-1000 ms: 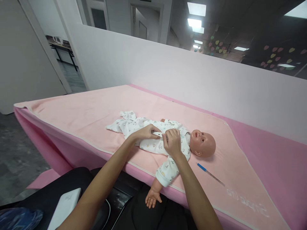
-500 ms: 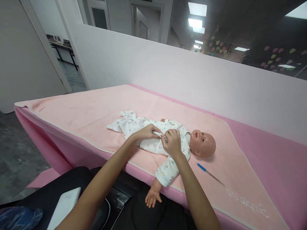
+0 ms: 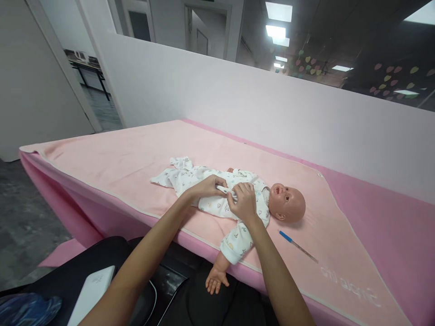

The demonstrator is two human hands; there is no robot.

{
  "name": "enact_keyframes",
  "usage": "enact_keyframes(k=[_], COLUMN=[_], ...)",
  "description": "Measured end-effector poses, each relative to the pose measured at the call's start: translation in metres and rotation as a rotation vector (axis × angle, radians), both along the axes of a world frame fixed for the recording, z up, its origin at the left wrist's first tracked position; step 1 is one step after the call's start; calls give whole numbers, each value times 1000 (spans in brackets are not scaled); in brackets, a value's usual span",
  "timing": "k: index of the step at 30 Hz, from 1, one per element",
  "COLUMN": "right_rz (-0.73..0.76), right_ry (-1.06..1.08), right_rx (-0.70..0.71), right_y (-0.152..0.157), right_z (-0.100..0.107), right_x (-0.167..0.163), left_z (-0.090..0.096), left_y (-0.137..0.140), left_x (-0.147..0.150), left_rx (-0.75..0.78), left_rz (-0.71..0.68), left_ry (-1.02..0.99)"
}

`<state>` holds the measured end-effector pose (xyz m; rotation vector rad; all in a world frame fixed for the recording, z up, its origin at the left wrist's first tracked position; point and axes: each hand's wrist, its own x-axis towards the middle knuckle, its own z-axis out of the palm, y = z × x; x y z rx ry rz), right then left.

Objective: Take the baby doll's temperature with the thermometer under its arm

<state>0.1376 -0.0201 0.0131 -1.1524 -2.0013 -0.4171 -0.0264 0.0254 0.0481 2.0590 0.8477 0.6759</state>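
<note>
Barely shifted, both hands pinch the doll's white printed romper.

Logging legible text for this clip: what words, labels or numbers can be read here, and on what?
"Simple life", as best it reads: pale lettering on the near corner of the pink blanket, upside down to the camera, first word faint.
Small mark on the white device at bottom left: too small to read.
Printed onesie: small pictures only, no words legible.

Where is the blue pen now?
The pen lies on the pink blanket, right of the doll, just below its head.
</note>
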Motion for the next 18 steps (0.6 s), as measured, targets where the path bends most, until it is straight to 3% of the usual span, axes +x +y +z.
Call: enact_keyframes(k=[11,18], right_rz=[15,8], right_ry=[21,36], right_rx=[-11,15], right_y=[2,2], right_z=[-2,-3], right_x=[0,0], left_z=[5,8], left_y=[-3,-4], left_x=[-2,-2], left_rx=[-77,-61], left_rz=[-119,-103], left_ry=[-38,-15])
